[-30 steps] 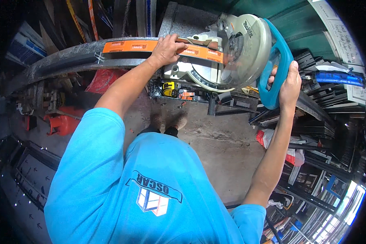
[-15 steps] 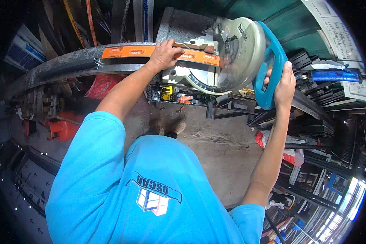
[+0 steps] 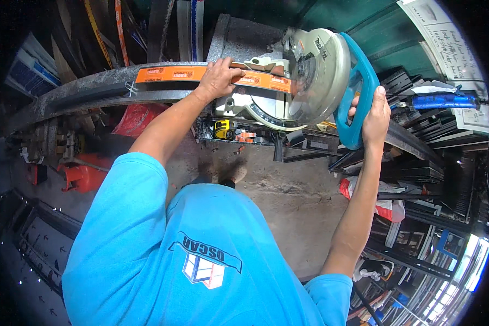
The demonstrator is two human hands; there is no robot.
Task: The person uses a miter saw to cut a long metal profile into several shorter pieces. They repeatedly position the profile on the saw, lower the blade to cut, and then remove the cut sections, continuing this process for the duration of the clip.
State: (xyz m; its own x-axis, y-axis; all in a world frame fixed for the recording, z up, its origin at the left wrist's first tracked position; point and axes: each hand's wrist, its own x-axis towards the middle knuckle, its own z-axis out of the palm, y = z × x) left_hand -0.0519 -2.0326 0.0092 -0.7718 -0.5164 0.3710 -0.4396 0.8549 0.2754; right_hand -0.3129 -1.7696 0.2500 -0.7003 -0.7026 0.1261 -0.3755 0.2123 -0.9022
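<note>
A mitre saw [image 3: 255, 111] with a pale body stands ahead of me. Its round, cloudy blade guard [image 3: 323, 70] hides most of the blade. My right hand [image 3: 374, 119] is closed around the big teal loop handle [image 3: 358, 89] on the saw's right. Across the saw bed lies a long metal profile bearing an orange film strip [image 3: 171, 74]; its right end meets the guard. My left hand [image 3: 218, 80] grips this profile just left of the blade, thumb towards the guard and fingers over the top edge. Whether the blade spins cannot be made out.
A yellow tape measure [image 3: 223, 129] and small orange offcuts [image 3: 246, 136] lie on the ledge before the saw. Dark metal bars [image 3: 418, 168] are stacked at right, beside a blue tubular tool [image 3: 445, 101]. A red gas cylinder [image 3: 84, 175] stands on the floor at left.
The view has shifted slightly. Both hands keep their holds, and neither the profile nor the saw handle has clearly moved.
</note>
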